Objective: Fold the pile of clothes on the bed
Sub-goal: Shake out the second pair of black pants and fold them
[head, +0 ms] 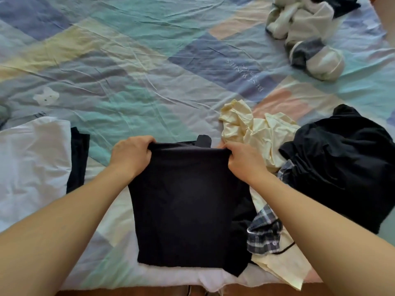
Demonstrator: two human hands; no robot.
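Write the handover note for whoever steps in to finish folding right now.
Left hand and right hand each grip a far corner of the dark garment, which lies flat in front on the bed.
Done: a white folded piece with a dark piece beside it, at left.
Left: the dark garment's fold, then the pile at right: cream garment, plaid shirt, black garment. A white and grey bundle sits at far right.

We see two bare forearms — no sleeves reach into view, no watch, ring or bracelet shows. Our left hand (130, 155) and right hand (245, 161) wear no gloves — the fingers (232, 146) are uncovered.
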